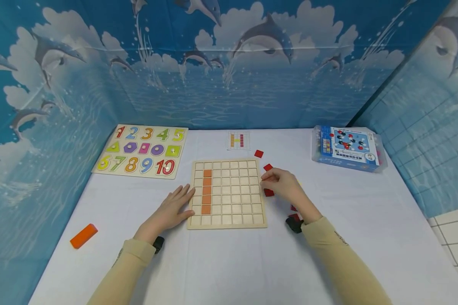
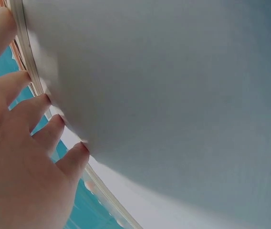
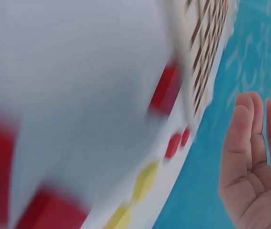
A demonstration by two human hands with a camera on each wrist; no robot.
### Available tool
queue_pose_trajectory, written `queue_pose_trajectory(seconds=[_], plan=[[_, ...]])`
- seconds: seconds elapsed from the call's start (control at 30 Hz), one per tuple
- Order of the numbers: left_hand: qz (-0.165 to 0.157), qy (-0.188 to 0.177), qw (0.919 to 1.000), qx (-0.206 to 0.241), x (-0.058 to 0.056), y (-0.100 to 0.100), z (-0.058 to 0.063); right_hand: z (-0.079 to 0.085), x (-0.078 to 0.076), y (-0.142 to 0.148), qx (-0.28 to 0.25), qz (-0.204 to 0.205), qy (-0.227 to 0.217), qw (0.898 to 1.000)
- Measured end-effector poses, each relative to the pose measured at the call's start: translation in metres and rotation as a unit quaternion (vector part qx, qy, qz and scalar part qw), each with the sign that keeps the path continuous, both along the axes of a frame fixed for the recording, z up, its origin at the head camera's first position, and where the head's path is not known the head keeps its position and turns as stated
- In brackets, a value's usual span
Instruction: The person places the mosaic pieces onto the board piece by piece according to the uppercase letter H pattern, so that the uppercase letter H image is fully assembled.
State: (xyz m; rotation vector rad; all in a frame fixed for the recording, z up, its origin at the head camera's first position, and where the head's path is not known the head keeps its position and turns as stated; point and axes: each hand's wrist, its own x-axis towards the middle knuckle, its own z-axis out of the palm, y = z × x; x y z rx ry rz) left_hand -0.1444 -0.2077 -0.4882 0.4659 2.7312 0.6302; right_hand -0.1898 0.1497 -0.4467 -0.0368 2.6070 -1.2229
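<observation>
A square wooden grid board lies on the white table, with several orange tiles in a line down its second column from the left. My left hand is spread flat at the board's left edge; in the left wrist view its fingertips touch down beside that edge. My right hand hovers by the board's right edge, above loose red tiles. In the right wrist view, the right hand's fingers are loosely bent and no tile shows between them. Yellow tiles lie nearby.
A small pattern card lies behind the board, with a red tile near it. Back left is a number-and-shape puzzle board. A clear plastic box stands back right. An orange block lies at front left.
</observation>
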Motion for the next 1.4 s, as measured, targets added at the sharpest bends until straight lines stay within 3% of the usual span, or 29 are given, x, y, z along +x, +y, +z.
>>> queue_pose_trajectory(seconds=[0.23,0.5,0.77,1.17,1.4], plan=[[0.005,-0.002,1.0,0.002,0.0,0.0,-0.001,-0.002,-0.005,0.049,0.029,-0.043,-0.02,0.998],[0.004,-0.004,1.0,0.001,-0.001,-0.001,-0.003,-0.003,-0.006,0.077,0.027,-0.07,-0.053,0.996],[0.008,-0.01,0.9999,0.0,0.0,0.0,-0.002,-0.011,-0.01,0.085,0.027,-0.075,-0.074,0.994],[0.004,-0.007,1.0,-0.001,0.001,0.001,-0.001,-0.018,-0.015,0.084,0.085,-0.023,-0.103,0.991],[0.004,-0.006,1.0,0.0,0.0,0.0,-0.001,-0.018,-0.015,0.082,0.099,-0.024,-0.106,0.989]])
